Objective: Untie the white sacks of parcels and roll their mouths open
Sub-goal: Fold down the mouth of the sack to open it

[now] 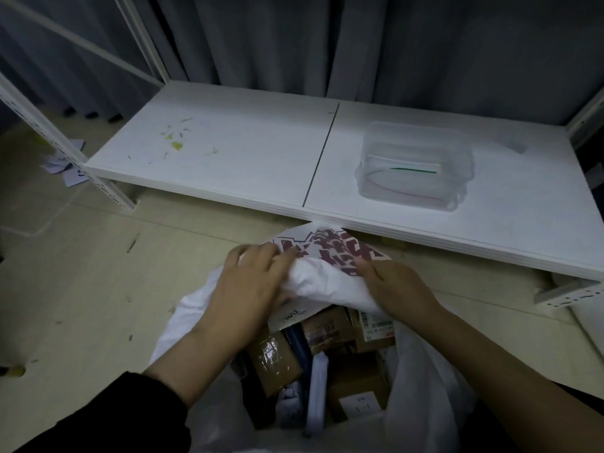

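Observation:
A white sack [425, 380] with red printed characters on its far side stands on the floor right below me, its mouth open. Inside it lie several parcels [327, 348]: brown taped cartons and grey and white mailer bags. My left hand [248, 289] and my right hand [395, 282] both grip the bunched far rim of the sack [323, 279], which is folded over outward. The fingers of both hands are curled round the white fabric.
A low white shelf board [245, 152] of a metal rack runs across just beyond the sack, with a clear plastic tub [415, 165] on its right half. Grey curtains hang behind. Scraps of paper [62, 165] lie on the beige floor at left.

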